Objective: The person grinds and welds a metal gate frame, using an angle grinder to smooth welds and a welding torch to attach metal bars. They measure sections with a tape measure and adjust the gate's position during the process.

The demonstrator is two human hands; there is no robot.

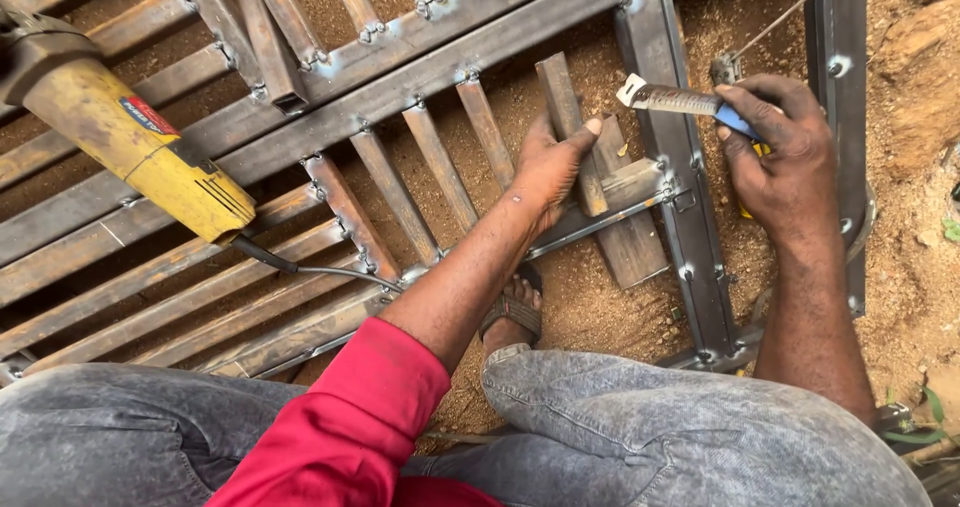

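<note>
Can't see tape measure (745, 137) body, buried inside my right hand (785, 162); angle grinder (120, 127) far left of left hand (550, 167), head cut off by frame edge.

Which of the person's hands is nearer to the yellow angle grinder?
Left. The left hand presses a loose steel bar, right of the yellow angle grinder. The right hand, holding a tape measure, is farther right.
</note>
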